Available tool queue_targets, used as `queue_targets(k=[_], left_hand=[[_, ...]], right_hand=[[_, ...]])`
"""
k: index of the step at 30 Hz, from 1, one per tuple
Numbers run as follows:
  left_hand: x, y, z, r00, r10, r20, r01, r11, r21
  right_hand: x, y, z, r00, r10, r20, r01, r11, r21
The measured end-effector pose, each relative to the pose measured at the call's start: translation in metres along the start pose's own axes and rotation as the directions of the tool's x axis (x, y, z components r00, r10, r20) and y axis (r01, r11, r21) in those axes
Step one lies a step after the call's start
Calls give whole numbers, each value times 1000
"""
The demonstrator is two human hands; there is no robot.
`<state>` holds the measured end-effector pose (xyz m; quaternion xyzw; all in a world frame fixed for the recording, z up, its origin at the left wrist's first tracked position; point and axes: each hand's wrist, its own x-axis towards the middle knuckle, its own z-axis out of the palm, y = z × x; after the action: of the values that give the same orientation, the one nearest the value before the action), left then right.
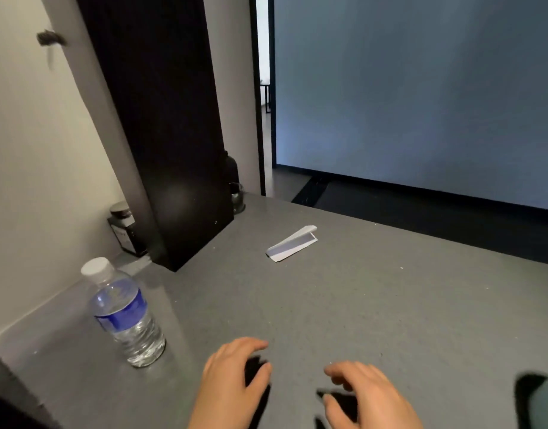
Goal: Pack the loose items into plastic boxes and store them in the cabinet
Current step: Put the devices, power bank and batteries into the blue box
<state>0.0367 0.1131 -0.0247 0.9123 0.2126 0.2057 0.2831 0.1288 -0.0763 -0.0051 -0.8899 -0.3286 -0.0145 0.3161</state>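
Low in the frame, my left hand [231,377] curls its fingers and thumb round a small black item [254,371] just above the grey countertop [375,305]. My right hand [370,394] is beside it, thumb and fingers bent over another black piece [342,405]. Both black pieces are blurred, and I cannot tell whether they are one object or two. A folded white paper slip [292,243] lies loose farther back on the counter. No plastic box is in view.
A clear water bottle [125,314] with a blue label stands left of my hands. A tall black panel [170,134] rises at the back left, with a dark jar [124,232] beside it and a glass jar [237,198] behind. A dark blurred object [532,397] sits at the right edge.
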Motion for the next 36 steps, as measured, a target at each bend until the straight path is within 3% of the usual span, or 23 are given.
queue_targets(k=[2,4,6,8,11,14,19,23,28,36], left_hand=[[8,-25,-15,983,-16,-184,6,998,-59],[12,-36,-33,920,-7,-392,-24,997,-73],[10,-37,-54,819,-13,-574,-15,999,-44],[6,-48,-68,700,-68,-711,85,996,-12],[8,-72,-83,609,-201,-767,271,962,-37],[22,-75,-91,574,-392,-719,299,918,-261],[39,-78,-97,573,-578,-581,255,799,-544],[42,-82,-95,650,-537,-538,207,806,-555],[42,-87,-96,678,-518,-522,160,797,-583],[39,-76,-91,749,-440,-495,101,815,-571]], right_hand=[[29,-6,20,999,-23,-35,22,998,-50],[64,-16,33,998,-46,-32,44,997,-66],[104,-24,47,999,-43,18,44,998,-52],[142,-28,62,997,-62,44,66,992,-106],[198,-30,81,988,-109,108,132,961,-242],[244,-25,96,978,-159,136,201,896,-396],[285,-21,123,971,-141,195,229,794,-563],[299,-26,135,970,-169,177,243,741,-626],[310,-34,132,962,-223,159,271,691,-670],[273,-64,94,963,-269,-1,239,860,-451]])
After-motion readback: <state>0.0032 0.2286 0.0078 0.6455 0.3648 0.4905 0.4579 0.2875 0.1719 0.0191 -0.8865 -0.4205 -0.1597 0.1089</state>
